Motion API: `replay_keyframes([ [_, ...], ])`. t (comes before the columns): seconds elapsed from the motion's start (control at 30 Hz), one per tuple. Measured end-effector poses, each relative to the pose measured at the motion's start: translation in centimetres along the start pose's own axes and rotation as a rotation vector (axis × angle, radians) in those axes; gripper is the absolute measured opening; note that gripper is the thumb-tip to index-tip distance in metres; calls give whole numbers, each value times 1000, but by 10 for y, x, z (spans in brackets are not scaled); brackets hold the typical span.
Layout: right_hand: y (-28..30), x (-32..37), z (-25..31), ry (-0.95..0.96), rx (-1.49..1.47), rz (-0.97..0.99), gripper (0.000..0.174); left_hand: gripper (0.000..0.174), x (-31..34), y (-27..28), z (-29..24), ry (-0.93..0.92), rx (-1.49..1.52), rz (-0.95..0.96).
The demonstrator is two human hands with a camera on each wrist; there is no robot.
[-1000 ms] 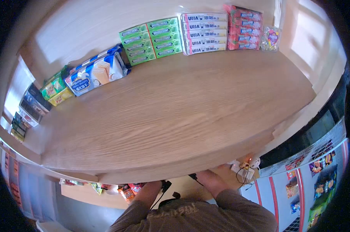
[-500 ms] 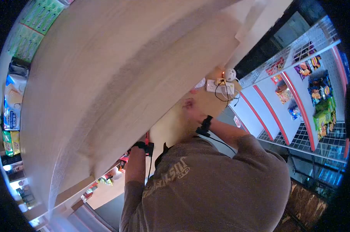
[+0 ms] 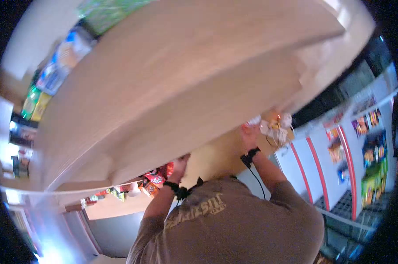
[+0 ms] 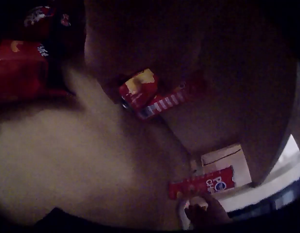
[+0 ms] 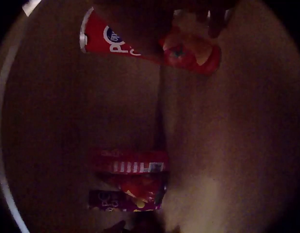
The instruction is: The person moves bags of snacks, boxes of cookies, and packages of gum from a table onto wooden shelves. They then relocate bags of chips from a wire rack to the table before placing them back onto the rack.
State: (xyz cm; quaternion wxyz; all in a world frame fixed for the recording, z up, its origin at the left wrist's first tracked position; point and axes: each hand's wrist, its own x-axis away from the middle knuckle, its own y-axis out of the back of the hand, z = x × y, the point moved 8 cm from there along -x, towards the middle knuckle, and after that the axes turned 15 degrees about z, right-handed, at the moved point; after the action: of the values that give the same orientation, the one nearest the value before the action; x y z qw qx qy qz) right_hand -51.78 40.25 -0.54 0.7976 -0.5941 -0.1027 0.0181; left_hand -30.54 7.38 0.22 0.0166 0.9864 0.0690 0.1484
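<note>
My right hand (image 3: 250, 137) reaches under the upper shelf board. In the right wrist view its fingers wrap round a red potato chip canister (image 5: 198, 54) with a white rim. The left wrist view also shows this canister (image 4: 203, 183), just above the right hand (image 4: 210, 212). My left hand (image 3: 179, 167) is beside red packaging under the board's front edge. Below it in the left wrist view are a striped red canister (image 4: 164, 104) and a red package with a chip picture (image 4: 142, 87). A purple canister (image 5: 125, 200) is close to that hand. The dark leaves its grip unclear: cannot tell.
The wooden upper shelf (image 3: 199, 75) overhangs both hands. A power strip with cables (image 3: 276, 128) lies right of the right hand. Red snack bags (image 3: 153, 178) are left of the left hand. A white rack with snacks (image 3: 331, 163) stands at the right.
The head view turned down and left, then partly back. Both forearms came further into view. The right hand moved towards the power strip and now holds a red canister; the left is beside red packaging.
</note>
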Motion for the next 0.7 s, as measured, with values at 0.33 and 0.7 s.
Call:
replay_keyframes([
  [0.33,-5,-56,-89,277,2076,493,50,61,96,27,37,96,7,-6],
  [0.7,-65,-64,-192,233,2322,864,41,48,212,15,87,415,95,-43],
])
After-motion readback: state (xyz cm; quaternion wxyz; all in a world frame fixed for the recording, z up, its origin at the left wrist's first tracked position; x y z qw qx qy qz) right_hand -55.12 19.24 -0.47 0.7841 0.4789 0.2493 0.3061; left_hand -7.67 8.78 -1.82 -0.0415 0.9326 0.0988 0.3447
